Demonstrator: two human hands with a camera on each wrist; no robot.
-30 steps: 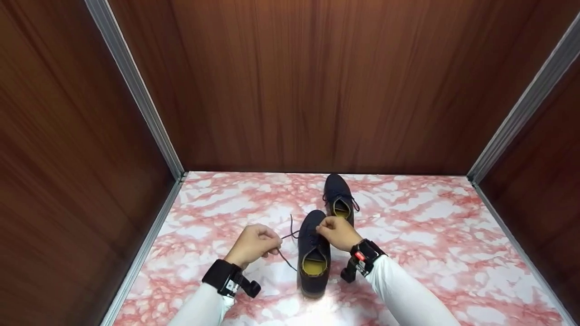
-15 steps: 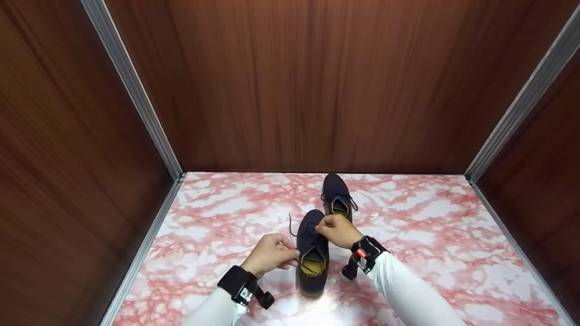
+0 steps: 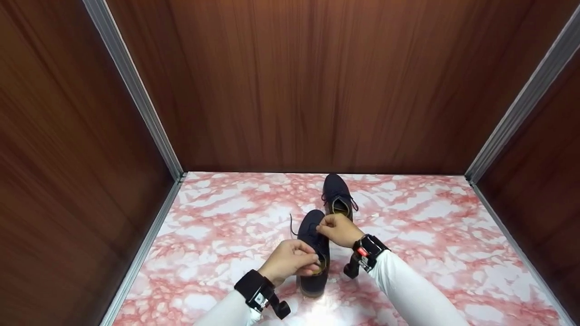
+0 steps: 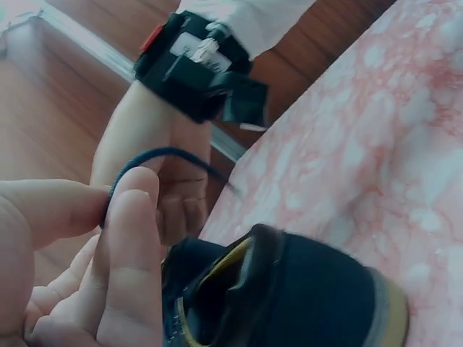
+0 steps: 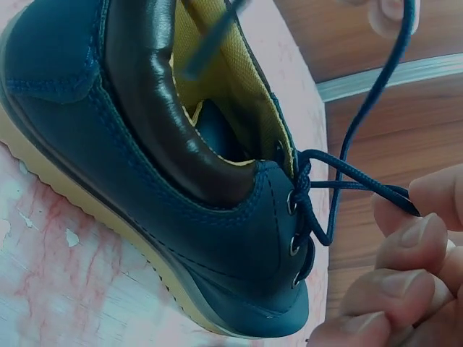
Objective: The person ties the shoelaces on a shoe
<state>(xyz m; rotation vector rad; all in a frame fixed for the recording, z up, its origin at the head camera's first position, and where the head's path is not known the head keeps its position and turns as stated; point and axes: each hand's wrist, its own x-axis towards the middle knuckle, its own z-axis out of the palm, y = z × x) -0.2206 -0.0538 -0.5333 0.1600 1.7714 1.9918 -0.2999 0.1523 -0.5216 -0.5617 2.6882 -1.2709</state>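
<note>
A dark navy lace-up shoe (image 3: 312, 287) with a yellow lining stands on the floor, toe pointing away. My left hand (image 3: 292, 260) is over its opening and pinches a blue shoelace (image 4: 155, 152) between thumb and finger; the lace arches past the fingertips. At the shoe's right side, my right hand (image 3: 340, 231) pinches a loop of lace (image 5: 354, 173) drawn out from the knot (image 5: 304, 177) above the eyelets. In the right wrist view, the left fingertips (image 5: 394, 16) hold another length of lace up. The left hand hides part of the shoe's opening in the head view.
A second navy shoe (image 3: 335, 185), its lace tied in a bow, stands just beyond, partly behind the right hand. Dark wood panels (image 3: 290, 90) with metal corner strips enclose the red-and-white marbled surface (image 3: 235, 203). A lace end (image 3: 291, 224) lies left of the near shoe.
My left hand has moved right, from beside the shoe to over its opening, carrying the lace across. The right hand stays nearly still at the lacing.
</note>
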